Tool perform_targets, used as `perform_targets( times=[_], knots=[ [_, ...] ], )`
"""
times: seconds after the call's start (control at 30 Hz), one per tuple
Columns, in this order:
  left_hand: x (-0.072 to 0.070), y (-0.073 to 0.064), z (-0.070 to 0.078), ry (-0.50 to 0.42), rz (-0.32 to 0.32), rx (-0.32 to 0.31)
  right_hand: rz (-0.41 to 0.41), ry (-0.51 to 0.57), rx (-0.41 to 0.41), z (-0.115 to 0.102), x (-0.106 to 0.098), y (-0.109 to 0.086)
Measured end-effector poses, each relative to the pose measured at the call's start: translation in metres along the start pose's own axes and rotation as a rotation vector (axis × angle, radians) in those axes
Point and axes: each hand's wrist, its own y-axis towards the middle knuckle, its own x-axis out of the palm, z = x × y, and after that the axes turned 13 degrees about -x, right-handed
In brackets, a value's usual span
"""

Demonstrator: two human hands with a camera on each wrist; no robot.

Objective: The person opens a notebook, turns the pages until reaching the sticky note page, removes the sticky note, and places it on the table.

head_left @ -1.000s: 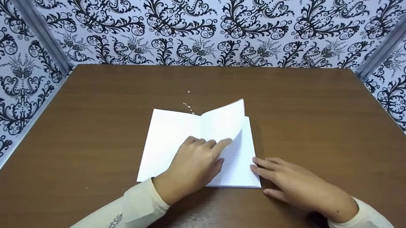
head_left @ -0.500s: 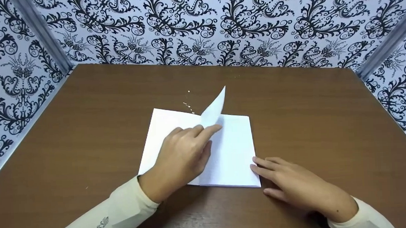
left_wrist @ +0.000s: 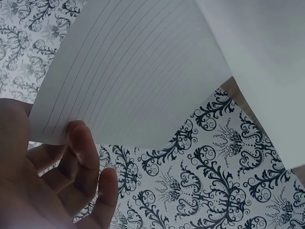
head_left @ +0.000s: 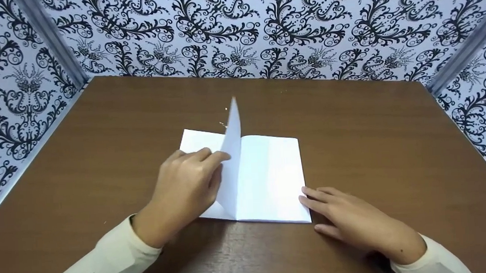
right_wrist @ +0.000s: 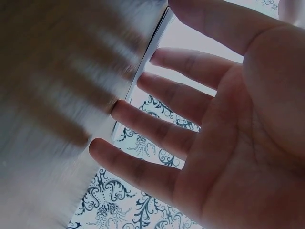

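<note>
An open notebook [head_left: 272,180] with white pages lies at the middle of the table. One leaf [head_left: 234,166] stands nearly upright at the fold, leaning left. My left hand [head_left: 189,179] pinches this leaf near its outer edge, above the left-hand page. Faint ruled lines cross the leaf [left_wrist: 128,71] in the left wrist view, where the fingers of my left hand [left_wrist: 71,171] bend at its corner. Beside the notebook's lower right edge lies my right hand [head_left: 355,220], its fingertips touching that edge. In the right wrist view the right hand [right_wrist: 205,129] has extended, spread fingers.
The brown wooden table [head_left: 372,138] stretches out around the notebook. Behind it and at both sides rise panels with a black-and-white floral pattern [head_left: 237,32]. Tiny white specks [head_left: 223,124] lie beyond the notebook's top edge.
My left hand has moved left, swinging the leaf from the right side up past the fold. More of the right-hand page now shows. The right hand has stayed in place.
</note>
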Motion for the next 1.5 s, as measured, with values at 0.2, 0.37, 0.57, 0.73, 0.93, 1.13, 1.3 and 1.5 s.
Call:
perform_targets(
  times=[0.2,0.37,0.57,0.73,0.93,1.13,1.3,1.5],
  knots=[
    [-0.007,-0.008,-0.011,0.053,-0.058,-0.041,-0.010,0.029,0.010,-0.002,-0.002,0.001],
    [-0.010,-0.015,-0.021,0.086,-0.085,-0.082,-0.013,0.037,0.010,-0.002,-0.003,0.002],
    [-0.011,-0.020,-0.031,0.122,-0.113,-0.111,-0.021,0.038,0.018,0.000,-0.003,0.004],
    [-0.011,-0.021,-0.037,0.141,-0.157,-0.114,-0.012,0.027,0.012,0.001,-0.003,0.005],
    [-0.009,-0.024,-0.045,0.186,-0.240,-0.114,-0.007,0.021,0.015,0.000,-0.003,0.006],
    [-0.003,-0.027,-0.049,0.222,-0.333,-0.106,-0.006,0.023,0.018,-0.001,-0.002,0.003],
    [0.001,-0.033,-0.052,0.223,-0.406,-0.077,-0.011,0.013,0.024,-0.002,-0.003,0.001],
    [0.004,-0.035,-0.054,0.224,-0.453,-0.065,-0.003,0.019,0.019,-0.001,-0.001,0.001]
  ],
)
